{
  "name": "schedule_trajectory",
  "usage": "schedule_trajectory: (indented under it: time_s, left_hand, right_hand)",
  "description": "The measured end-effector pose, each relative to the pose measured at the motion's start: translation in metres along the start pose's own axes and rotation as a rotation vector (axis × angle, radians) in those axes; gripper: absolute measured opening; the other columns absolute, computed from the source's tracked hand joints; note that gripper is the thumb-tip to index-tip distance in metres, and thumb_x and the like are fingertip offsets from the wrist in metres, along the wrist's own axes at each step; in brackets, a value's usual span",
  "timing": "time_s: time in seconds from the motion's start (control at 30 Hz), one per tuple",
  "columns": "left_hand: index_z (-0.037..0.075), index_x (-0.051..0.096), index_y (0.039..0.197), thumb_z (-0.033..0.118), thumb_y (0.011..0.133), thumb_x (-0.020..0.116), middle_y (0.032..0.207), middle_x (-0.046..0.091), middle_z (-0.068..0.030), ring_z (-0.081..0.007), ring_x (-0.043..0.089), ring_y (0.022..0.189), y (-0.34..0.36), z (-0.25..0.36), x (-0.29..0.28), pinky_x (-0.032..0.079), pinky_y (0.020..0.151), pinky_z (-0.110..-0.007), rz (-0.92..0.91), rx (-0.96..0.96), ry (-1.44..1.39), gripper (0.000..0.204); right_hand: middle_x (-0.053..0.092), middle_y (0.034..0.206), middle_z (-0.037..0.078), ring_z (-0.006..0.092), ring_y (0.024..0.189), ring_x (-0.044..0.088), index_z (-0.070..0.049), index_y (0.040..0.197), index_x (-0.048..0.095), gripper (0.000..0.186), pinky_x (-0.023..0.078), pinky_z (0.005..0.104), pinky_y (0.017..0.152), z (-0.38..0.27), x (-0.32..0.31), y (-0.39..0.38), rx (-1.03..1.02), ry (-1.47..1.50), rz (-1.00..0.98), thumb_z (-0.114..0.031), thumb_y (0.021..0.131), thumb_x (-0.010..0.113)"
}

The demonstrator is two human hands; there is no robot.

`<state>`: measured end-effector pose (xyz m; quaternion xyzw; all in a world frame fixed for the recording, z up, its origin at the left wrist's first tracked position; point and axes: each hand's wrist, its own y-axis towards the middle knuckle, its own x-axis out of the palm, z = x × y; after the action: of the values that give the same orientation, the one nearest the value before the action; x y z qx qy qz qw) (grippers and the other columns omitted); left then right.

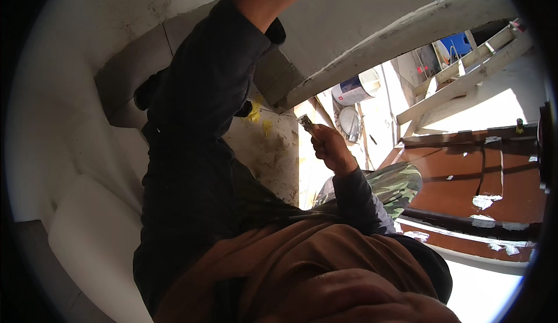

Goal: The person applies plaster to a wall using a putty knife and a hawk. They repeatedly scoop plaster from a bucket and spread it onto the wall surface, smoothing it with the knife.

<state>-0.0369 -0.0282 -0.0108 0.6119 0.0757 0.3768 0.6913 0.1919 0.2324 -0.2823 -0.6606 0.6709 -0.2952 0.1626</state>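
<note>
My right hand (333,149) is closed around a short tool like a paintbrush (306,123). Its narrow, stained end points up and to the left, and the fingers hide much of its handle. To the right of that hand, on the bright floor, stand a white and dark blue paint can (356,88) and a round container or lid (350,121). My left arm (203,73), in a dark sleeve, reaches up past the top edge of the head view. The left hand itself is out of the picture.
A pale ledge (395,29) crosses the upper right, beside a wooden ladder (465,76). A brown door-like panel (447,172) with white patches lies to the right. Yellow scraps (254,111) dot the stained floor. A white curved surface (96,236) is at left.
</note>
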Motion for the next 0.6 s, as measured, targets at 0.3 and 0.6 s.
schedule_trajectory:
  time_s: [0.3,0.6]
  left_hand:
    - [0.000,0.065,0.120,0.013,0.101,0.054,0.107,0.071,-0.0043,-0.0136,0.070,0.096,-0.024,-0.026,0.044,0.056,0.086,-0.030,0.263,-0.294,-0.223,0.025]
    - [0.000,0.066,0.115,0.009,0.102,0.056,0.098,0.067,0.0010,-0.0056,0.057,0.084,-0.027,-0.014,0.088,0.047,0.076,-0.023,0.120,-0.127,0.148,0.018]
  right_hand:
    - [0.055,0.083,-0.004,0.0028,0.065,0.042,-0.004,0.145,0.052,0.045,0.036,0.0176,0.058,-0.180,0.039,-0.145,-1.129,-0.104,0.235,-0.025,0.106,0.059]
    - [0.065,0.085,0.004,0.0135,0.069,0.058,-0.004,0.133,0.067,0.042,0.051,0.0318,0.066,-0.236,0.079,-0.180,-1.517,-1.061,0.831,-0.025,0.096,0.072]
